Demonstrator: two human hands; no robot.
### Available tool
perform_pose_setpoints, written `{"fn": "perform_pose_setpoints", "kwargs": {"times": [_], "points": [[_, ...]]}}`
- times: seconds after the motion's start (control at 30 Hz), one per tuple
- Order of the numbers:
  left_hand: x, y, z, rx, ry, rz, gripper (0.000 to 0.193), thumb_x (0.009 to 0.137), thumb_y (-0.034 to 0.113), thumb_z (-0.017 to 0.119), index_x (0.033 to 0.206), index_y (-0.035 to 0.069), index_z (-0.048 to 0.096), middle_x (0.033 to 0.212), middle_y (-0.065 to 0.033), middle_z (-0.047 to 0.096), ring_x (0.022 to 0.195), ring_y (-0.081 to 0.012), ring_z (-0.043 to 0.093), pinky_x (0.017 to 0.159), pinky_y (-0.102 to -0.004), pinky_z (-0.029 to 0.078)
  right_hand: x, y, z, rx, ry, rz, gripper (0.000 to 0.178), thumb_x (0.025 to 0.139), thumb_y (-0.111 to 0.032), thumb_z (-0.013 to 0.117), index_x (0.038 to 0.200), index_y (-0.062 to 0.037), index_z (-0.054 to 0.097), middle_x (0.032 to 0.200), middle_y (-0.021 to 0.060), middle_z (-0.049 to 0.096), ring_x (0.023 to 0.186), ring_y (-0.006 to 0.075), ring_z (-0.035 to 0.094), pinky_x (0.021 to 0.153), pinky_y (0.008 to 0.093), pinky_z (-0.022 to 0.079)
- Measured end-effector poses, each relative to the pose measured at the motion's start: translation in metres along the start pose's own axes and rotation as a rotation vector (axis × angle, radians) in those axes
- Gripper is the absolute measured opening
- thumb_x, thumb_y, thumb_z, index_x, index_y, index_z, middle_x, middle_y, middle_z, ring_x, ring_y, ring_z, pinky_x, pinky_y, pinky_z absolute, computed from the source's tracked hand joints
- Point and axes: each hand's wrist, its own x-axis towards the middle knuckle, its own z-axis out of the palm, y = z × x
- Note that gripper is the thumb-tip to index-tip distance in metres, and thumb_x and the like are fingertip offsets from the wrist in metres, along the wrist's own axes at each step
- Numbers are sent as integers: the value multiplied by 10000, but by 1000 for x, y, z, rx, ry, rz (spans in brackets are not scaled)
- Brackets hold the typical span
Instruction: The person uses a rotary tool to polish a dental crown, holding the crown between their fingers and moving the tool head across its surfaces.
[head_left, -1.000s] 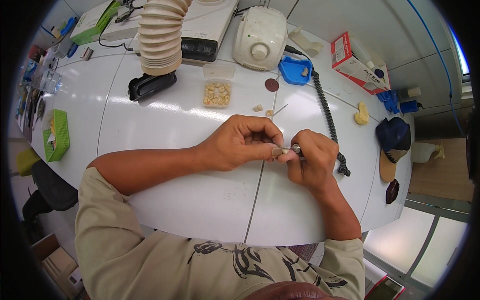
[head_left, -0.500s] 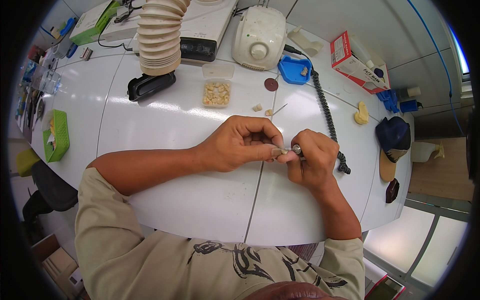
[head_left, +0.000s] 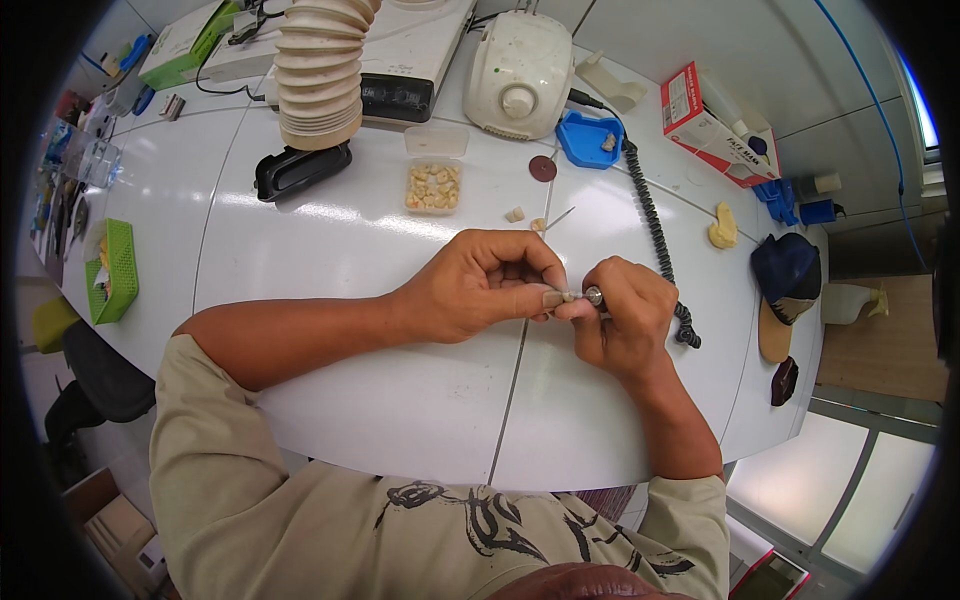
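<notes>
My left hand (head_left: 470,285) is closed, with thumb and forefinger pinching a small cream tooth-like piece (head_left: 567,297). My right hand (head_left: 638,312) wraps round a metal rotary handpiece (head_left: 594,297), whose tip meets the piece between the two hands. Most of the handpiece's body is hidden in my palm, and the fingers of both hands nearly touch. Beyond my hands, a clear open-lidded box (head_left: 433,188) holds several similar cream pieces. Two loose pieces, one pale (head_left: 515,215) and one tan (head_left: 538,225), lie by a thin pointed metal tool (head_left: 561,218).
A coiled black cord (head_left: 648,205) runs past my right hand toward a white control unit (head_left: 518,75). A ribbed suction hose (head_left: 318,75) hangs above a black tray (head_left: 303,172). Farther back are a blue dish (head_left: 578,152) and dark red disc (head_left: 542,168); a cap (head_left: 785,280) lies right.
The small piece and my left fingertips have shifted very slightly against the handpiece tip. Both arms and everything on the table stay where they were.
</notes>
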Motion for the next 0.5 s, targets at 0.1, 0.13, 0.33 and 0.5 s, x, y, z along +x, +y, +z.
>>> {"fn": "perform_pose_setpoints", "kwargs": {"times": [0.1,0.13,0.33,0.5], "points": [[0,-1,-1,0,3,-4,116,1035,65,757,1131,22,708,1111,-42,716,976,-87,711,860,-258,629,1,-1,1,2,4,8,568,946,-525,809,730,-68,549,601,65,481,479,264,471,480,391,362],[0,-1,-1,-5,7,-11,116,1034,69,760,1128,25,709,1113,-41,716,976,-85,711,859,-256,629,1,-1,1,5,7,12,565,945,-525,810,733,-68,553,603,66,486,481,264,475,480,391,364],[0,-2,0,-20,11,-8,114,1031,77,770,1118,31,714,1109,-34,716,974,-82,709,855,-251,626,-1,1,0,-3,-14,22,557,938,-531,813,745,-71,565,618,66,508,485,266,484,481,389,369],[0,-1,0,-19,12,-19,115,1031,76,769,1120,31,712,1107,-31,713,979,-81,706,855,-256,628,0,0,0,-1,-12,26,557,938,-534,812,746,-71,567,621,67,511,485,268,487,479,390,369]]}}
